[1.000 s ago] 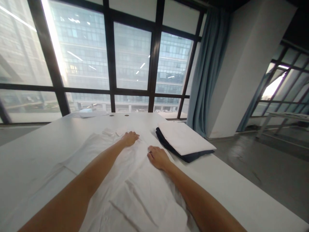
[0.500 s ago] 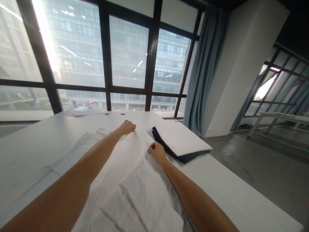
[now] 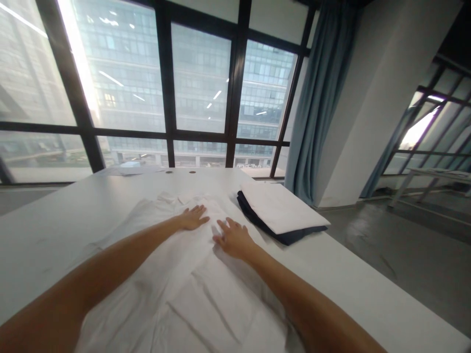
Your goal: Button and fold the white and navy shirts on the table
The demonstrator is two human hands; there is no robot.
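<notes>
A wrinkled white garment (image 3: 176, 274), perhaps a shirt, lies spread over the white table (image 3: 342, 289); its exact kind is hard to make out. Near its far end my left hand (image 3: 193, 217) rests palm down on the cloth, fingers stretched out. My right hand (image 3: 233, 239) is just to the right and a little closer, its fingers spread and slightly bent over the fabric. Neither hand grips anything. Creases run through the part of the cloth closest to me.
A neatly folded white cloth (image 3: 283, 208) sits on a dark navy folded cloth (image 3: 290, 239) at the table's right edge. Papers (image 3: 128, 169) lie at the far left. Windows, a blue curtain (image 3: 314, 117) and a pillar (image 3: 353, 122) stand behind.
Both hands have gone from pinching the white cloth to lying open on it. My left hand has come nearer to me. The far end of the cloth now lies flatter.
</notes>
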